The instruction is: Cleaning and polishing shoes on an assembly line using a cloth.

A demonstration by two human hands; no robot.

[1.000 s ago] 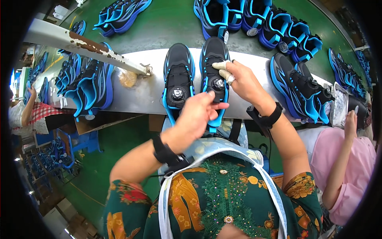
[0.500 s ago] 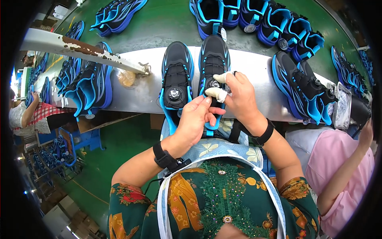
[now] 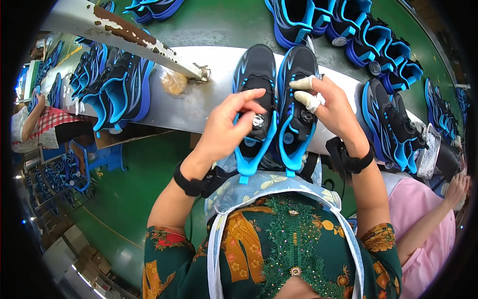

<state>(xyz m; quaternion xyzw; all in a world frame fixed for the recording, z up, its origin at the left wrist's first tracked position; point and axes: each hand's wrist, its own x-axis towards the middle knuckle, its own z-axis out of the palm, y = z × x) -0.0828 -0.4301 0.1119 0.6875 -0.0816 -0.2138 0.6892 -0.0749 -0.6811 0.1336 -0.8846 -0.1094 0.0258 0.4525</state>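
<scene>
Two black sneakers with bright blue linings stand side by side before me, toes pointing away: a left shoe (image 3: pixel 256 67) and a right shoe (image 3: pixel 301 65). Each has a round dial on its tongue. My left hand (image 3: pixel 226 124) is over the left shoe's near left side, fingers apart around its dial; whether it touches the shoe is unclear. At the right shoe's outer side is my right hand (image 3: pixel 336 109), thumb and forefinger in pale finger covers, slightly apart and stretched over the laces. It grips nothing that I can see.
More sneakers stand in pairs at the left (image 3: pixel 122 94) and right (image 3: pixel 391 119), with a row (image 3: pixel 348 30) on the green surface beyond. A chipped white metal bar (image 3: pixel 134 37) crosses the upper left. A person in pink (image 3: pixel 423 214) works at my right.
My hands have come apart from the right shoe's dial; the left hand is now over the left shoe. The whole view has shifted, and both shoe heels now show.
</scene>
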